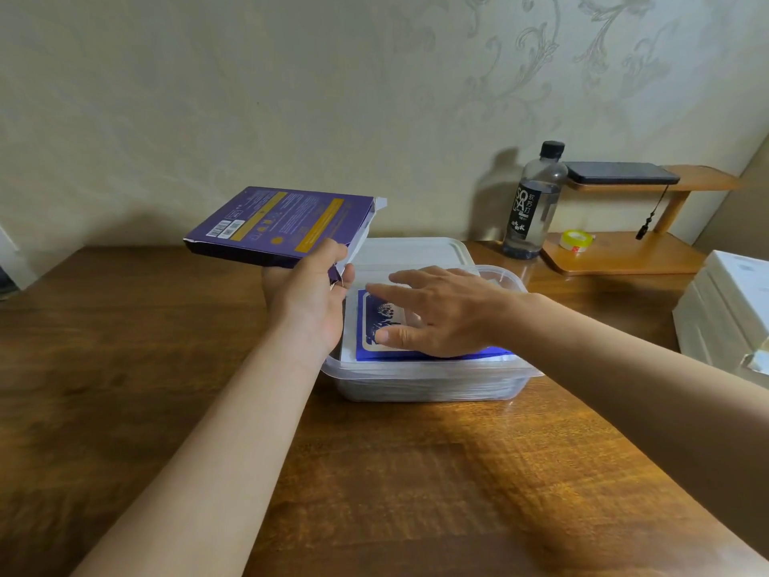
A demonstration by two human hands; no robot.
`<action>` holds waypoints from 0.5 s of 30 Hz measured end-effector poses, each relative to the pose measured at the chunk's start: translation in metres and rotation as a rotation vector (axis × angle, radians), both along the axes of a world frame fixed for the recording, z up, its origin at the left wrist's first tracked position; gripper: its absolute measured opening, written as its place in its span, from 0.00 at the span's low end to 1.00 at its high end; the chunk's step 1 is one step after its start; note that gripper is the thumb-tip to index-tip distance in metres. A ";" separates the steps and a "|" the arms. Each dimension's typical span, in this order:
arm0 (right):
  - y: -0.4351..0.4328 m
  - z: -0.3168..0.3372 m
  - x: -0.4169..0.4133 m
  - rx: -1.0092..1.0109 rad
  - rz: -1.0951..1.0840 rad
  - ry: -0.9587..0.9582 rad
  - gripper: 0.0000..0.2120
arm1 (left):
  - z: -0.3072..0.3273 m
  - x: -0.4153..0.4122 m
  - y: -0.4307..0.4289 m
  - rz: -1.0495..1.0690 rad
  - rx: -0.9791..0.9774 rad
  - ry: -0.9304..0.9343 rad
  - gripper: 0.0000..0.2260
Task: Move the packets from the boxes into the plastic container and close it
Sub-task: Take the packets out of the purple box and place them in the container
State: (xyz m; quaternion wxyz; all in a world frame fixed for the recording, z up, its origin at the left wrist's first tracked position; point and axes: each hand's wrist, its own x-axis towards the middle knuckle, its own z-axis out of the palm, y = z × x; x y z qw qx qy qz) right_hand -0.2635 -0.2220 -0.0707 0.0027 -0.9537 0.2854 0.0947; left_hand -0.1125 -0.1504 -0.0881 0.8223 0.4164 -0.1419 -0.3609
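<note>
Head view. Step in hand, by my reading: settling packets in the container, with one box apparently just emptied. The left hand [308, 301] grips a purple box [279, 220] by its near right corner, thumb on top and fingers under. The box is held level in the air above the table [125, 326], left of the container, its end flap hanging open. The plastic container [428, 389] sits mid-table toward the far edge. A blue packet [368, 347] lies flat on top of the stack inside, up near rim level. The right hand [441, 314] is spread flat over the packet, fingers straight and apart, gripping nothing. Can't tell whether it presses down or just hovers. The lid [412, 251] lies behind the container, toward the table's far edge, not yet on. White boxes [724, 310] are stacked at the right edge. Likely next: set the purple box aside and press the stack level. If no boxes remain to empty, bring the lid forward. The high stack may resist closing.
</note>
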 end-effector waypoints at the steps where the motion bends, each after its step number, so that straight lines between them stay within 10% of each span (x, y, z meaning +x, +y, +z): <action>1: 0.001 -0.001 0.002 0.011 0.007 -0.020 0.37 | 0.000 0.000 0.000 0.000 0.003 0.000 0.15; 15: -0.003 -0.020 0.001 0.110 0.044 -0.100 0.34 | 0.002 0.000 0.000 -0.002 0.000 0.001 0.17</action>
